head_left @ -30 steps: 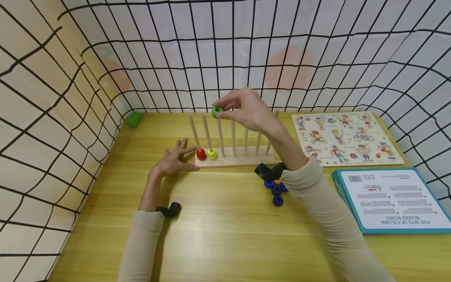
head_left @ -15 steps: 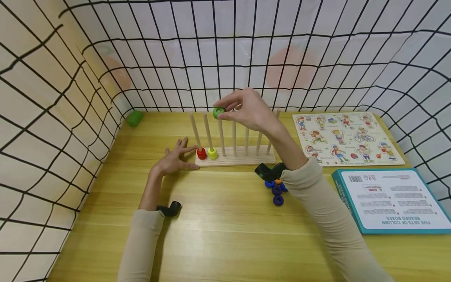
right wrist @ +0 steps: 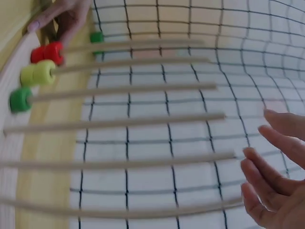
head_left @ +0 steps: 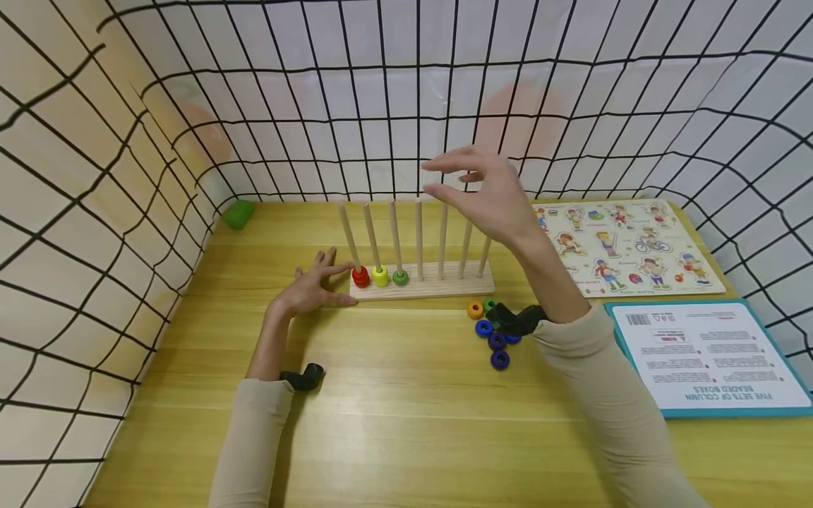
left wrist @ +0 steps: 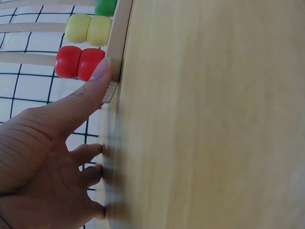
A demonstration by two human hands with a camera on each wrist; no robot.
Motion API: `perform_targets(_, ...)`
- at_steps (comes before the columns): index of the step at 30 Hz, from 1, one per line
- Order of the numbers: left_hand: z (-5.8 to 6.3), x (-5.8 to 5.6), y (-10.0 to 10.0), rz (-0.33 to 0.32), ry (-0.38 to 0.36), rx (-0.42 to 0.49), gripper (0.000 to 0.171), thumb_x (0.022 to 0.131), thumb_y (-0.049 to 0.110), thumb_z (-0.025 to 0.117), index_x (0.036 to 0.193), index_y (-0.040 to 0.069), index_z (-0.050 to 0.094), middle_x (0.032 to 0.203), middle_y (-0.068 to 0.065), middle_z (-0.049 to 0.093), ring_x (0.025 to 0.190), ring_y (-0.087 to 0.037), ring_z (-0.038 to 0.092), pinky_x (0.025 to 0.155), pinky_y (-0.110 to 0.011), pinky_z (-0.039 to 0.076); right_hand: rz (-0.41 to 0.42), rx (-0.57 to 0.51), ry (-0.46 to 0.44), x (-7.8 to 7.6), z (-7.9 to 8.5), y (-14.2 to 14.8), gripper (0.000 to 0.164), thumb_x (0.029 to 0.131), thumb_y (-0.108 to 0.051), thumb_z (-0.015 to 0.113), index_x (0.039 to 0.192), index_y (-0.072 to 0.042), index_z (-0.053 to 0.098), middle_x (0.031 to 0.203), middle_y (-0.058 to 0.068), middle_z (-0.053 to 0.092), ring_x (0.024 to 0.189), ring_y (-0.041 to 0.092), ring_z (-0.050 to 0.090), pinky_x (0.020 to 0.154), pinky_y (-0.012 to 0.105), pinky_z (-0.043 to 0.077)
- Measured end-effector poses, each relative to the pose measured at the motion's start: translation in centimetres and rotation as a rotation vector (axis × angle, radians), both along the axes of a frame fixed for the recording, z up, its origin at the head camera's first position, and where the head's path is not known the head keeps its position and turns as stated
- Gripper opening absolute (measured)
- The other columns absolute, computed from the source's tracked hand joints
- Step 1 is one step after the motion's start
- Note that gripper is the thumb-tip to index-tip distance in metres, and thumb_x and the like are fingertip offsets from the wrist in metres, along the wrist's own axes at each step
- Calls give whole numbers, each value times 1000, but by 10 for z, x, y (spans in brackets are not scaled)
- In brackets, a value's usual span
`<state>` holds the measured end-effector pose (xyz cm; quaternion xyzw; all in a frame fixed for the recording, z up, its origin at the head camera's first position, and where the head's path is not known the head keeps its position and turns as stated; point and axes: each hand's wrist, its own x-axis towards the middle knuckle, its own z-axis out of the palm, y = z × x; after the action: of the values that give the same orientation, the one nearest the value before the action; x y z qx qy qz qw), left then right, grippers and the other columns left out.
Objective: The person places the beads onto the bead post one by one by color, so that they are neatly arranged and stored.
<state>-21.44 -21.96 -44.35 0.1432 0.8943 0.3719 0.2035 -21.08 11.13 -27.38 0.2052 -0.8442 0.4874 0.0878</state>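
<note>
Fingers splayed, my left hand (head_left: 311,288) touches the left end of the peg rack (head_left: 451,286) by the red beads (head_left: 360,276); my right hand (head_left: 495,197), parted and holding nothing, hangs near the peg tops (head_left: 418,202). Any low sweep might tip the rack, whose front right corner sits near loose rings (head_left: 498,350), with room nearer me on the table (head_left: 406,430)

The counter (head_left: 394,423) bears, by its far corners, a green block (head_left: 238,214) left, puzzle board (head_left: 625,247) right. A peg rack (head_left: 420,271) stands between.
</note>
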Motion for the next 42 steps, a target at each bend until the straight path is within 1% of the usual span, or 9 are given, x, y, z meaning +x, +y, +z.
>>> perform_targets(6,0,0,0,0,-3,3,80,92,28,80,160,11,40,174,-18,-9,159,-39,-21,116,-75,-23,-179,-92,86,22,1,44,31,94,-16,77,125,-15,76,120,-2,68,116,7,59,101,27,45)
perform_targets(13,0,1,0,-1,-1,6,79,92,28,79,159,11,41,174,-19,-9,159,-40,-21,116,-75,-24,-270,-95,-1,44,-22,94,30,95,-20,76,125,-16,76,117,-13,68,112,7,60,96,25,46)
perform_targets(18,-1,1,-1,4,-6,12,79,92,27,80,159,11,41,174,-19,-9,159,-40,-22,116,-75,-24,-219,6,-76,56,-57,117,30,98,-19,73,125,-9,75,109,-24,70,102,-3,63,87,15,48)
perform_targets(20,-1,0,-1,4,-6,12,79,92,27,80,159,11,41,174,-19,-9,159,-39,-22,116,-76,-23,-169,58,-125,59,-71,122,31,99,-18,72,127,-7,73,111,-21,71,96,-6,64,82,14,51)
perform_targets(22,-1,0,-1,3,-5,12,79,92,26,80,159,11,41,174,-19,-9,159,-40,-22,116,-76,-23,-119,103,-197,59,-85,125,32,99,-19,71,129,-7,72,118,-8,75,96,-6,64,79,14,54)
perform_targets(25,-1,0,-1,2,-3,12,78,92,26,80,159,11,42,174,-19,-8,160,-40,-21,116,-76,-23,-33,152,-311,59,-104,125,35,100,-18,70,132,-3,69,128,17,72,101,5,68,77,16,58)
perform_targets(28,-1,0,-1,4,-3,12,78,92,26,80,159,11,42,174,-19,-8,160,-40,-21,116,-76,-23,31,157,-405,57,-121,121,37,100,-14,69,134,1,67,132,25,68,110,24,69,83,19,58)
perform_targets(31,-1,0,-1,5,-3,11,78,92,26,80,159,10,42,174,-20,-8,160,-40,-21,116,-76,-23,51,156,-471,55,-133,116,36,100,-12,69,133,2,67,129,25,70,112,34,69,84,25,60)
perform_targets(42,-2,-1,0,11,-3,7,78,92,26,80,159,11,42,174,-19,-7,160,-39,-20,116,-76,-22,24,139,-591,54,-153,106,36,97,-11,72,131,1,68,123,26,72,102,31,73,80,28,62)
